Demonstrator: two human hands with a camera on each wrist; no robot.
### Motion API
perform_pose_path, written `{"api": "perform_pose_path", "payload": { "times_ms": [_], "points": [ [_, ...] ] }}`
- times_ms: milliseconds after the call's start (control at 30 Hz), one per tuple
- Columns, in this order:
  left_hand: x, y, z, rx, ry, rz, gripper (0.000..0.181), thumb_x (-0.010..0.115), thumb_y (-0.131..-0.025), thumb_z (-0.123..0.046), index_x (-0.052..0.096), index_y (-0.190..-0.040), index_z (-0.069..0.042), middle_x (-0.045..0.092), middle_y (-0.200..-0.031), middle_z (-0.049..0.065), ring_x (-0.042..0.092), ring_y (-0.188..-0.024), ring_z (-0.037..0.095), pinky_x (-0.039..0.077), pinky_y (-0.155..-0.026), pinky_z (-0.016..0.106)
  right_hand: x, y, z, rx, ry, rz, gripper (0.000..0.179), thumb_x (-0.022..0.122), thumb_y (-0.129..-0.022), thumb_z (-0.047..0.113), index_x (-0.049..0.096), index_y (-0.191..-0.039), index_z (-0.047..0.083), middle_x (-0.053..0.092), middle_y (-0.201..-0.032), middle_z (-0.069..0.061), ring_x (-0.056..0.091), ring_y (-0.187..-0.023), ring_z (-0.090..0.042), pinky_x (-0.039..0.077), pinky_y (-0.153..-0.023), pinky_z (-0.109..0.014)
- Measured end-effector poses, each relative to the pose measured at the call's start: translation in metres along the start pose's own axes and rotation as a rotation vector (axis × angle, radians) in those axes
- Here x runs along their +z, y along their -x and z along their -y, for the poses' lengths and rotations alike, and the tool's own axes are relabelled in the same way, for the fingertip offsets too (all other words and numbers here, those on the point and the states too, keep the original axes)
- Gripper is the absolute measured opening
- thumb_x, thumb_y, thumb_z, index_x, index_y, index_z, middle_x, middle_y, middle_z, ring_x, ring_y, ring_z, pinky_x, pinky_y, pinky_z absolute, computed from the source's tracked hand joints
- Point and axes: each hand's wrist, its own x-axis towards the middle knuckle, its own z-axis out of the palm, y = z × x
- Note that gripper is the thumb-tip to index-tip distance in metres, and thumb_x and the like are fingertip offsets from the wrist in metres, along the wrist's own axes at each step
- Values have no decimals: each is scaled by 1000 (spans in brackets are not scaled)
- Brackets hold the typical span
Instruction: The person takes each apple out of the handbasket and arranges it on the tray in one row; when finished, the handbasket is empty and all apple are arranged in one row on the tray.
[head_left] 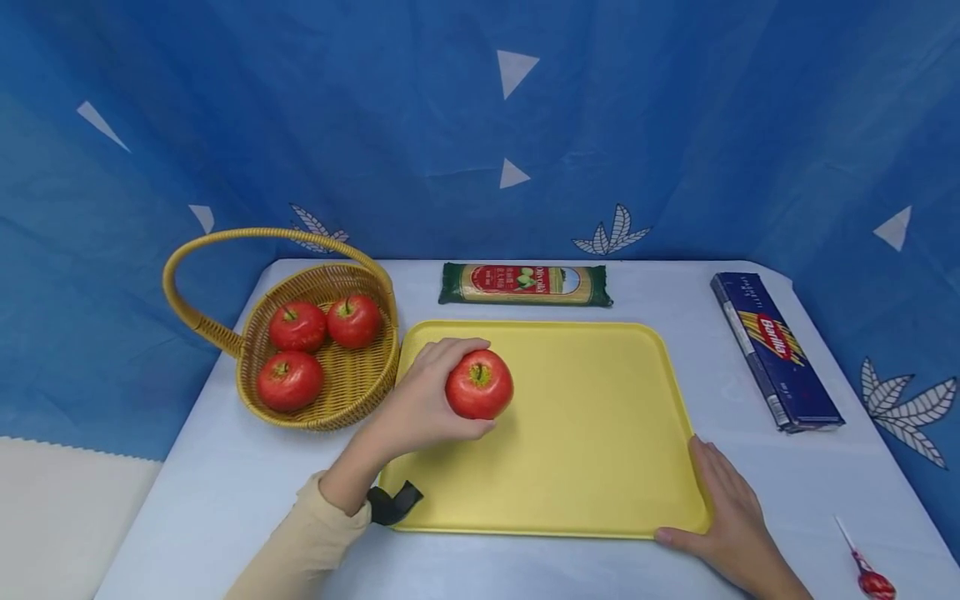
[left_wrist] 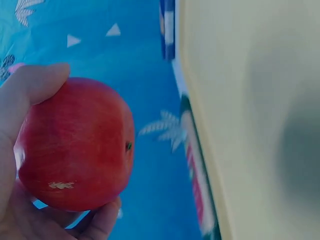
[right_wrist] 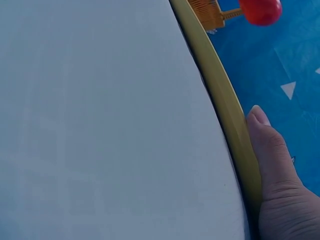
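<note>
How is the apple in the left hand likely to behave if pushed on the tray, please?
The apple would probably roll easily, since it looks nearly round. Its smooth, shiny skin may make it slightly slippery. The tray looks rimmed, so it may stop a gentle roll.

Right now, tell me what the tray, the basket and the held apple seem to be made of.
Tray: probably plastic, satiny; evenly yellow, no visible grain.
Basket: woven strands with a slight sheen, wicker or plastic imitation.
Held apple: glossy red surface, pale scuff; real fruit or painted model, I can't tell.
</note>
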Motion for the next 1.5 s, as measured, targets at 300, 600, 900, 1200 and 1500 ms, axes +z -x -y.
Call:
{"api": "perform_pose_path", "payload": {
  "times_ms": [300, 600, 900, 1200, 1500],
  "points": [
    [60, -45, -21, -3, 114, 108, 85, 89, -68, -39, 47, -141, -29, 51, -134, -7, 45, -123, 14, 57, -80, 30, 3, 4, -2, -8, 3, -22, 138, 86, -64, 59, -1, -160, 13, 12, -164, -24, 6, -151, -44, -9, -122, -60],
    [126, -89, -40, 29, 104, 165, 96, 89, -69, -42, 39, -149, -27, 52, -137, -4, 46, -122, 13, 54, -75, 20, 1, 2, -1, 34, -6, 9, 137, 83, -65, 63, -2, -160, 12, 13, -163, -25, 10, -149, -47, -4, -119, -67],
    [175, -115, -49, 42, 117, 115, 92, 88, -70, -44, 41, -147, -24, 53, -138, -6, 46, -120, 11, 52, -78, 16, -1, 2, 0, 26, -9, 1, 135, 84, -67, 60, -1, -160, 11, 14, -163, -25, 10, -149, -46, -5, -121, -63],
    [199, -123, -55, 24, 46, 56, 91, 87, -71, -43, 42, -146, -21, 53, -138, -5, 46, -120, 12, 51, -79, 15, -1, 1, 1, 28, -1, 8, 135, 84, -67, 60, 0, -160, 10, 15, -163, -25, 12, -148, -46, -5, -122, -62],
    [208, -120, -53, 24, 34, 73, 93, 87, -72, -41, 39, -149, -22, 50, -143, -4, 44, -122, 12, 50, -79, 14, -2, 1, 2, 60, 3, 33, 137, 84, -65, 61, 0, -160, 8, 16, -162, -26, 14, -146, -47, 0, -118, -69]
  ]
}}
